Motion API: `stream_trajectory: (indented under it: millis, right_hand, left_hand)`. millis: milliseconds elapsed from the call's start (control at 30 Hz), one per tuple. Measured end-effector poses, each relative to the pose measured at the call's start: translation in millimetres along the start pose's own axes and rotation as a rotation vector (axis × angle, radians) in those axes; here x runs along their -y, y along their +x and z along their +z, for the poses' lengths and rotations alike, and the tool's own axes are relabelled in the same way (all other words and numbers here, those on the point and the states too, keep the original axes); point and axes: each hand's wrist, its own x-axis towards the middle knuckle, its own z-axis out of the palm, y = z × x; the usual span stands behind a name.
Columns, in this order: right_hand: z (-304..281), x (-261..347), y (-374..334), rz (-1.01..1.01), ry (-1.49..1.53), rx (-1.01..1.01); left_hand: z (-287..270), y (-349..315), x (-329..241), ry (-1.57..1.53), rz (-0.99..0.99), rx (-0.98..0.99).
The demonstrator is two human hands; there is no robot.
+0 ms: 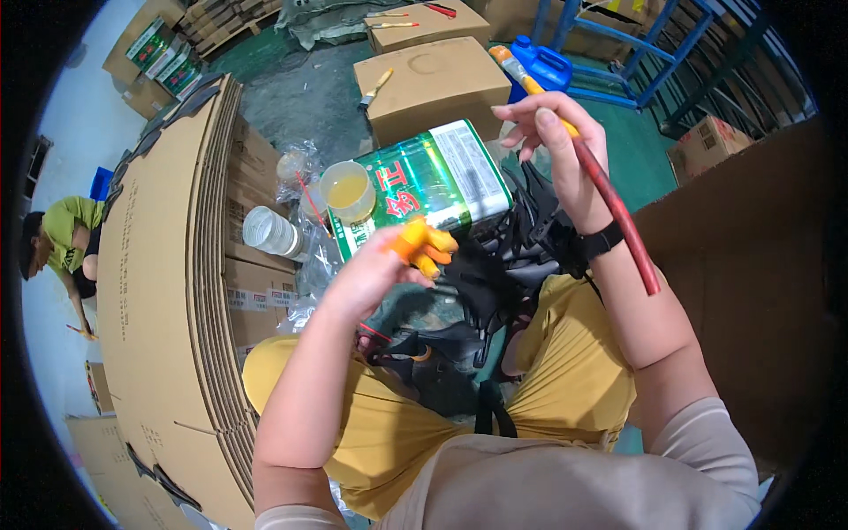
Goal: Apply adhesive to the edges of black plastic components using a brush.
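Brush handle point(618, 210): red, yellow. Finger covers point(412, 238): yellow-orange. Tin point(426, 176): green, white, red characters. Trousers point(565, 375): mustard.

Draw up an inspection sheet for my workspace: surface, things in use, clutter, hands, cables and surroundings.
Surface: green tin, a cup of yellow liquid standing near its left end.
Things in use: long brush with a red and yellow handle, bristles up and away from the cup.
Clutter: black pieces heaped past the tin's near side; clear plastic tub to its left.
Hands: right hand holds the brush; left hand, fingers curled in orange covers, near the tin; nothing seen held there.
Cables: none clearly made out.
Surroundings: cardboard stack on the left, a crouching person beyond it; another brush on a carton ahead; blue jug beside that.
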Motion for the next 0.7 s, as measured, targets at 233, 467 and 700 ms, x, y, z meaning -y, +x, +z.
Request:
stream_trajectory:
  millis: [233,467,700]
  right_hand:
    - [-11,-3,3,0.013,-0.004,-0.047]
    - [-33,2,5,-0.039,-0.1,-0.084]
    - [-51,-1,-1,-0.024,-0.154,-0.133]
  left_hand:
    - [34,39,116,1.275,-0.13,0.159]
    - [20,67,234,1.383,-0.308,-0.006]
    - [11,61,291,1.505,-0.398,-0.038]
